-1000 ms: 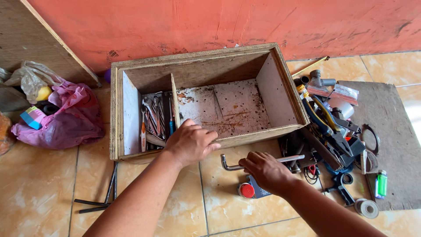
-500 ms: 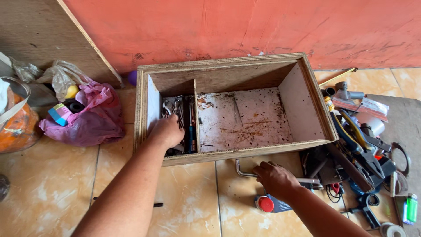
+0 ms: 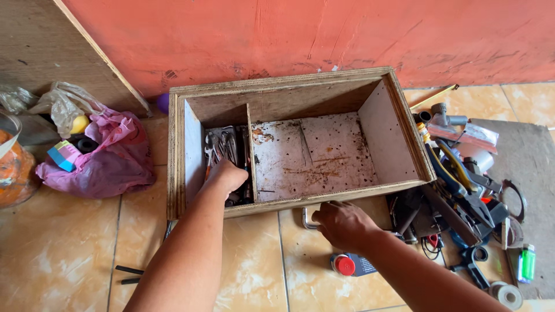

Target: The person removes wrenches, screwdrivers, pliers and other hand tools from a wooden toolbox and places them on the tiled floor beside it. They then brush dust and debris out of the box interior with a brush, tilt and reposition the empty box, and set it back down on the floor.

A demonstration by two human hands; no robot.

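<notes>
Head view: pink bag [image 3: 110, 159] left of wooden box [image 3: 179, 167].

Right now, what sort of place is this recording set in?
Probably a home work corner on a tiled floor: a wooden toolbox with wrenches against a painted wall, beside a pile of pliers and fittings.

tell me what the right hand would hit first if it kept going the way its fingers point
Most likely the front wall of the wooden box: the right hand points up toward it, over the bent metal bar. Depth is hard to judge.
</notes>
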